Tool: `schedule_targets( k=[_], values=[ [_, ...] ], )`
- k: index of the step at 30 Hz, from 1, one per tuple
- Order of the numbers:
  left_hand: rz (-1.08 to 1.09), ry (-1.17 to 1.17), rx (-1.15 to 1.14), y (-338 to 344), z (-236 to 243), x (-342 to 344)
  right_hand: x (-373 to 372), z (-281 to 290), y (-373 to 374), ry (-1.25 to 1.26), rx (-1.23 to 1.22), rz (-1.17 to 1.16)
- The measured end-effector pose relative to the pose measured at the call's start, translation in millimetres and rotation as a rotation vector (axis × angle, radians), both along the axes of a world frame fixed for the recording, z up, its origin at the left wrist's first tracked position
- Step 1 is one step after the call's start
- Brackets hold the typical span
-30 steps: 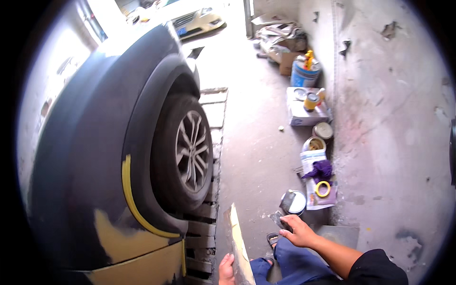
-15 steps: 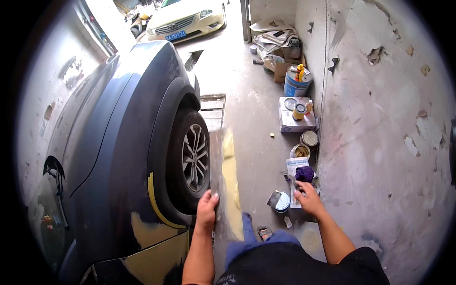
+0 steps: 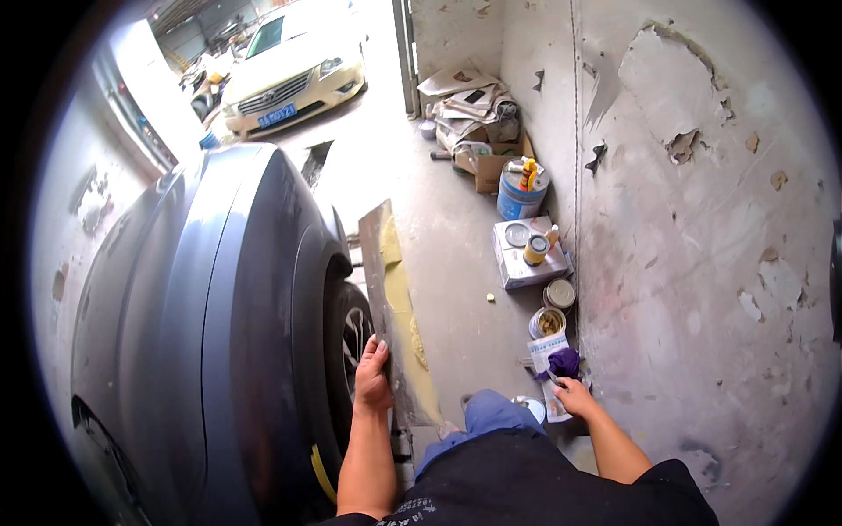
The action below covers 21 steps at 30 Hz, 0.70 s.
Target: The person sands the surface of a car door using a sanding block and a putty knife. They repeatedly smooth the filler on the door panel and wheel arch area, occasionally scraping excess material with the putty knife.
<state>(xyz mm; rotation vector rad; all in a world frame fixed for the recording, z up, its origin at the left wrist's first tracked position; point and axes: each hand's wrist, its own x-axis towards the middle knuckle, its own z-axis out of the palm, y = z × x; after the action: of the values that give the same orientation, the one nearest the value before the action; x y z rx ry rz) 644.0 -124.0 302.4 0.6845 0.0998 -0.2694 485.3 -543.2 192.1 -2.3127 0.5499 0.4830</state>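
My left hand [image 3: 373,379] is closed on the left edge of a long, narrow mixing board [image 3: 396,324], held slanting upright beside the car's wheel. A thick strip of yellow putty [image 3: 400,294] runs down the board's right side. On the right, my right hand [image 3: 576,398] has its fingers pinched together just below a crumpled purple cloth [image 3: 563,361]. A small dark piece shows at the fingertips, too small to name. Under that hand lies a printed paper bag [image 3: 551,383]. A white-lidded can [image 3: 531,407] is partly hidden behind my knee.
A dark blue-grey car [image 3: 219,289] with a wheel [image 3: 349,337] fills the left side. Along the peeling right wall stand open tins [image 3: 548,323], a white box [image 3: 531,252], a blue bucket [image 3: 523,193] and piled papers [image 3: 474,105]. Beyond, a cream car [image 3: 294,70] is parked.
My view has shifted, showing more of the far floor and less of the near wheel. The board has tilted to the left at its top. My right hand is still by the purple cloth.
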Motion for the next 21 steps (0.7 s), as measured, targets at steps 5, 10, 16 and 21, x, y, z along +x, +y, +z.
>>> schedule_targets(
  k=[5, 10, 16, 21],
  values=[
    [-0.018, -0.018, -0.073, 2.0, -10.6, 95.4, 62.2, -28.3, -4.4, 0.063, 0.012, -0.104],
    [0.157, 0.054, 0.262, -2.5, -34.7, 218.4, 182.8, -38.5, -1.6, 0.032, 0.102, -0.180],
    [0.309, 0.027, 0.516, -6.2, -27.7, 370.6, 374.5, -40.0, -28.4, -0.101, 0.048, -0.078],
    [0.228, 0.014, 0.500, -20.0, 12.3, 479.2, 553.0, 16.3, -30.7, -0.230, 0.130, -0.056]
  ],
)
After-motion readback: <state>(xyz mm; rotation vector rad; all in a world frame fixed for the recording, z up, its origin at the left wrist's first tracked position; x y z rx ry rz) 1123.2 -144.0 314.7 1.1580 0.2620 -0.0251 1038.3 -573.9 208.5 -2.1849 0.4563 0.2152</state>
